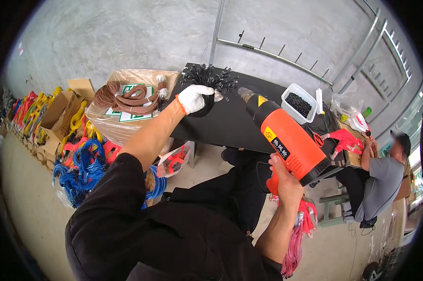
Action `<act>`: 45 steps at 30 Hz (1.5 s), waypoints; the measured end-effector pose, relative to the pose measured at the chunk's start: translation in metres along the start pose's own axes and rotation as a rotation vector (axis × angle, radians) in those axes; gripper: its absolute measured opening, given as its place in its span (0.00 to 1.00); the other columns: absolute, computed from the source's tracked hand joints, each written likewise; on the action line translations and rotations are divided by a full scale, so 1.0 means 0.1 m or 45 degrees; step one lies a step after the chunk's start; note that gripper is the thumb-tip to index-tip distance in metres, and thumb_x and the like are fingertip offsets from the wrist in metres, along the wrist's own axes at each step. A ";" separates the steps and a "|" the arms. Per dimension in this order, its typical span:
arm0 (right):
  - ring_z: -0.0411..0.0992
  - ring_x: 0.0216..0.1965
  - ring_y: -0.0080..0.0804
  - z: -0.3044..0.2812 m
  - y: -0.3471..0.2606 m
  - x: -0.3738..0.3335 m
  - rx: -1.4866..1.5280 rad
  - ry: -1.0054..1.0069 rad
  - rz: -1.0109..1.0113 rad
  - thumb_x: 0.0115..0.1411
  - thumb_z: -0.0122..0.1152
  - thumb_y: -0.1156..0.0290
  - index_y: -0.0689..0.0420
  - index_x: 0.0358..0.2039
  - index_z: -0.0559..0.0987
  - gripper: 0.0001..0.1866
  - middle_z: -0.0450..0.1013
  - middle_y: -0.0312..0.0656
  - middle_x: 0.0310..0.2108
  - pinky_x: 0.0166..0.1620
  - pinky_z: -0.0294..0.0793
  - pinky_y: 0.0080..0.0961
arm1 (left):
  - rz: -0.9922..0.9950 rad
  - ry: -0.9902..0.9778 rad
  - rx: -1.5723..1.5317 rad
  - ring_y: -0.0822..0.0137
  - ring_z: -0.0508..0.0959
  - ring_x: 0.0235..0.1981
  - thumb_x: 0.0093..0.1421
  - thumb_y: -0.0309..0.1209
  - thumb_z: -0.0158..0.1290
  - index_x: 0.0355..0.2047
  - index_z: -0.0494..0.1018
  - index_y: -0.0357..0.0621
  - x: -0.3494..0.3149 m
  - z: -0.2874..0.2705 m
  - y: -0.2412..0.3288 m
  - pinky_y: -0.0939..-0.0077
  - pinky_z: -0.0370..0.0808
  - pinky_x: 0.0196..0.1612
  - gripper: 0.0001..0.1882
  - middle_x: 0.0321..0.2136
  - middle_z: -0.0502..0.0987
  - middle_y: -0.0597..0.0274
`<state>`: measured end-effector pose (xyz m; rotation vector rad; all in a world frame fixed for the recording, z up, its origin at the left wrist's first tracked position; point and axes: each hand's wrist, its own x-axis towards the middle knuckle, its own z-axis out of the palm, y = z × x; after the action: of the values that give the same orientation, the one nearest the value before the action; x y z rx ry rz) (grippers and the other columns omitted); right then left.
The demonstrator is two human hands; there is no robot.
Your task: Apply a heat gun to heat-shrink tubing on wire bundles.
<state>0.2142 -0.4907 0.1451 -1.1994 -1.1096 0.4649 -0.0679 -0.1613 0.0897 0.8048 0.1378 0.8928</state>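
My left hand (pixel 196 99), in a white and black glove, grips a bunch of cables with black tube-covered ends (pixel 210 77) that fan out over the black table (pixel 230 124). My right hand (pixel 282 180) is bare and holds the handle of an orange and black heat gun (pixel 286 136). The gun's nozzle (pixel 244 93) points at the cable ends, a short way to the right of my left hand.
A clear tub of small black pieces (pixel 297 102) sits on the table's far right. Brown cable coils (pixel 127 97) lie on a bagged box at left, with blue, red and yellow cable bundles (pixel 82 166) and cardboard boxes (pixel 61 110) beyond. Another person (pixel 382 180) sits at right handling red cables (pixel 345 139).
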 end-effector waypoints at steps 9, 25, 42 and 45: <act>0.85 0.37 0.32 0.07 0.09 -0.07 -0.071 -0.033 -0.043 0.65 0.74 0.76 0.66 0.46 0.85 0.12 0.85 0.44 0.39 0.41 0.87 0.29 | 0.016 0.012 -0.116 0.51 0.83 0.47 0.61 0.17 0.58 0.45 0.78 0.23 -0.08 -0.06 -0.06 0.51 0.74 0.69 0.12 0.41 0.84 0.45; 0.84 0.38 0.32 0.14 0.07 -0.11 0.044 -0.015 0.022 0.66 0.73 0.76 0.66 0.47 0.85 0.12 0.84 0.44 0.39 0.42 0.86 0.29 | 0.097 0.325 0.127 0.55 0.84 0.49 0.62 0.17 0.60 0.43 0.80 0.22 -0.02 0.14 -0.31 0.54 0.76 0.66 0.10 0.44 0.84 0.47; 0.79 0.31 0.25 0.04 0.33 -0.19 -0.058 0.209 0.257 0.61 0.75 0.77 0.65 0.45 0.82 0.14 0.82 0.40 0.35 0.37 0.79 0.25 | -0.788 0.235 2.148 0.42 0.83 0.55 0.44 0.38 0.71 0.53 0.81 0.28 0.31 0.04 -0.97 0.56 0.77 0.57 0.37 0.50 0.84 0.35; 0.84 0.33 0.30 -0.12 0.43 -0.30 -0.092 0.201 0.267 0.64 0.73 0.76 0.65 0.45 0.84 0.11 0.84 0.43 0.35 0.38 0.85 0.27 | -0.656 0.248 2.047 0.44 0.85 0.51 0.43 0.39 0.70 0.45 0.85 0.32 0.28 0.18 -0.98 0.55 0.79 0.55 0.30 0.44 0.86 0.38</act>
<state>0.2223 -0.5045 0.0938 -1.3993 -0.8759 0.4843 0.0205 -0.1859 0.0415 2.0151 1.2811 0.1961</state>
